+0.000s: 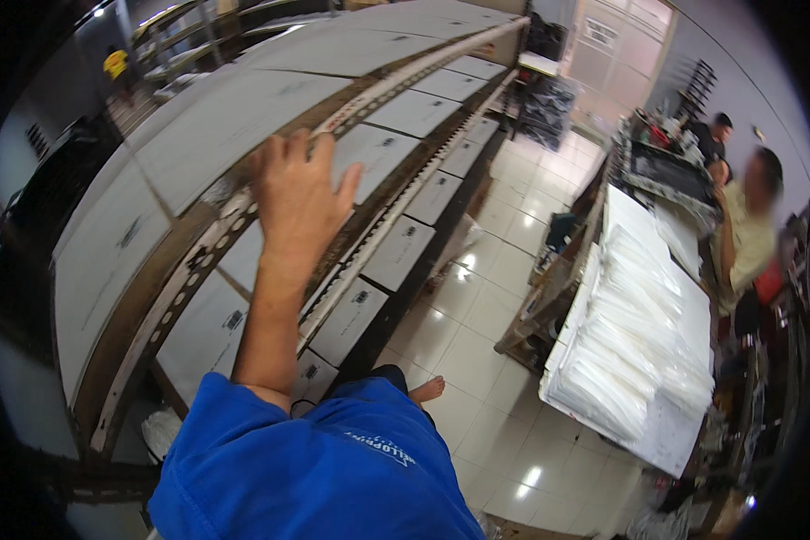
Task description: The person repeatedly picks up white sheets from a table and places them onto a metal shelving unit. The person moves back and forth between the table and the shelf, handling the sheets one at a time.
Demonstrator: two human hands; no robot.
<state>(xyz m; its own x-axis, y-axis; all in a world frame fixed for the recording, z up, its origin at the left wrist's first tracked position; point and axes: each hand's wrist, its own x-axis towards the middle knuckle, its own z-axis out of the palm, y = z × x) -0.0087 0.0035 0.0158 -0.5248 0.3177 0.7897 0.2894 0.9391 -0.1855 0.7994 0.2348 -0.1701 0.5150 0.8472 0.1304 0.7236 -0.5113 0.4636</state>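
Reaching out with bare left hand (301, 184), spread wide, apparently holding nothing, over long pale perforated rail (173, 306) directly beneath grip; perhaps for steadying, though cannot tell whether touching. Cannot see right hand. Left of grip: large white rectangular panels (220, 130), laid flat, probably against creasing. Right of grip: smaller white rectangular panels (400, 252), apparently tiered to save room. Farther right, across glossy pale tiled floor (463, 360): heaped translucent white sheets (616, 333).
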